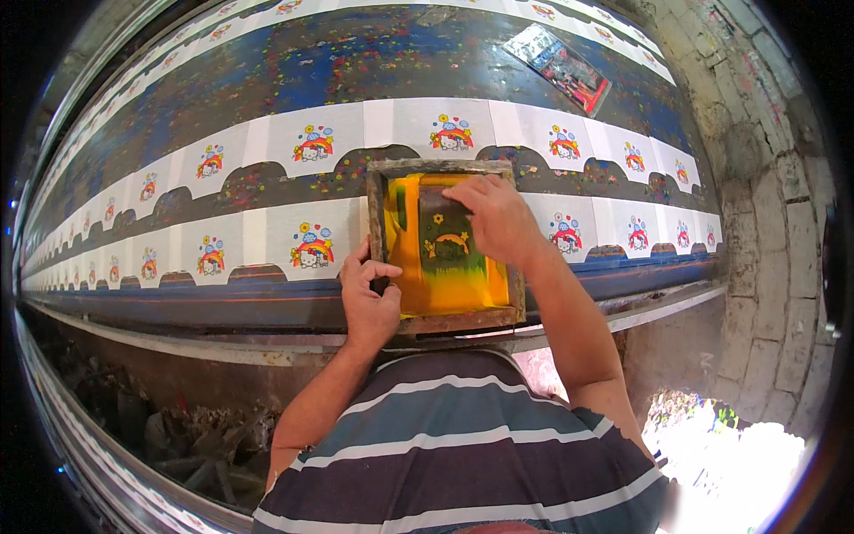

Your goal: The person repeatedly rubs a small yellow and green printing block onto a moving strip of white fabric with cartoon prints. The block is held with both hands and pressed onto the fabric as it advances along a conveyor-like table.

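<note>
A wooden-framed printing screen (519,311) lies over a white cloth piece at the table's near edge. Yellow ink (427,298) coats much of its mesh, with green patches, around a darker strip showing a rainbow and flower design. My left hand (369,289) grips the left side of the frame, thumb toward the inside and fingers curled. Near the far end of the mesh, my right hand (489,209) is closed on what looks like a squeegee (436,196), a dark brownish piece mostly hidden under the fingers. The cloth beneath the screen is largely covered.
Rows of white cloth pieces (325,218) with printed cartoon cat and rainbow designs run along the long ink-spotted table (356,67). A clear flat packet (559,69) lies at the far right. A block wall (756,196) borders the right side; a ledge (267,354) runs along the front.
</note>
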Motion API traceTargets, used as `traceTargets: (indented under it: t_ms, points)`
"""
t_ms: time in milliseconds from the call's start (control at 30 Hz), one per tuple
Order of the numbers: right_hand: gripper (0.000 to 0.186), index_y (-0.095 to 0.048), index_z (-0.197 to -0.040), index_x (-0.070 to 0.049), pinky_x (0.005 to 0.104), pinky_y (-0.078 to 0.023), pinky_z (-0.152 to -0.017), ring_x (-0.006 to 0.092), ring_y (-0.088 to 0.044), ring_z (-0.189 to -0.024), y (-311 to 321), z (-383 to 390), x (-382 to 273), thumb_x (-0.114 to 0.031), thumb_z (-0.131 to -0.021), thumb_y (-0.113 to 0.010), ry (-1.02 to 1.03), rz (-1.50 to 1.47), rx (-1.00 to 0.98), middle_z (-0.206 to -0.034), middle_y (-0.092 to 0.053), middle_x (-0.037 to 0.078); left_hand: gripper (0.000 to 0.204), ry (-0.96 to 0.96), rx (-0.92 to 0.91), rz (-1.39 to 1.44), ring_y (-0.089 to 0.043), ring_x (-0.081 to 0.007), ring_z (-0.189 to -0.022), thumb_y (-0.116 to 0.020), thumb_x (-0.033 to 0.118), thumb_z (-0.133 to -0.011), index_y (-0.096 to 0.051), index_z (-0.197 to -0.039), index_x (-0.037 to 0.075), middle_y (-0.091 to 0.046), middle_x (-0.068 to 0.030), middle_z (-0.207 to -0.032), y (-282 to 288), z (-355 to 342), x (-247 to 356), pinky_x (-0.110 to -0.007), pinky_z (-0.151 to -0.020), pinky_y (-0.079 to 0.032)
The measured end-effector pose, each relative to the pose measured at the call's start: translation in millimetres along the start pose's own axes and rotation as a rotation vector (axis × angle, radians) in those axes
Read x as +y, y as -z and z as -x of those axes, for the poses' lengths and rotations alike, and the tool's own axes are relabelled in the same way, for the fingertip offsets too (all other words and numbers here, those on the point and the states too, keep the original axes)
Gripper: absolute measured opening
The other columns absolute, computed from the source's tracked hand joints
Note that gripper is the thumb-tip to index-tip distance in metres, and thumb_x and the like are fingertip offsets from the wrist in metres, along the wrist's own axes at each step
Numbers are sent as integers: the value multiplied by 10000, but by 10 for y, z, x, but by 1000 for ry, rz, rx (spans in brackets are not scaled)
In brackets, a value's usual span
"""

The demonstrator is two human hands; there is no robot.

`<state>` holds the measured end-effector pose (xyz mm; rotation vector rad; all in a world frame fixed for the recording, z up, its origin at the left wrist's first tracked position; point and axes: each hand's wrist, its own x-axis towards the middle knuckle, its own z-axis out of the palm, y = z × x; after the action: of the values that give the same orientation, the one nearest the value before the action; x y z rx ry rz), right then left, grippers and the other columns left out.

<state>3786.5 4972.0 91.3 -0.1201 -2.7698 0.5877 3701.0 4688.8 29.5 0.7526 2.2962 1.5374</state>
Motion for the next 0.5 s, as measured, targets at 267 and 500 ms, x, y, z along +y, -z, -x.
traceTargets:
  t_ms: [267,500]
  points:
    - [524,-762,-1356,-83,528,-555,-1052,388,-705,-1212,11,668,-619,-25,-835,-767,-13,-31,-88,-1327,-738,121,285,-17,2,-12,-553,-446,-1527,-725,-108,-808,-784,-1024,70,-606,-271,-1629,-32,-78,27,-521,-1295,-390]
    - [537,-757,-1381,-91,545,-548,-1128,384,-692,-1292,66,1050,-1001,-62,-850,-831,-74,-84,-154,-1389,-717,117,286,-17,-7,-16,-535,-437,-1582,-730,-120,-819,-781,-1040,55,-626,-277,-1585,-3,-76,26,-507,-1304,-393]
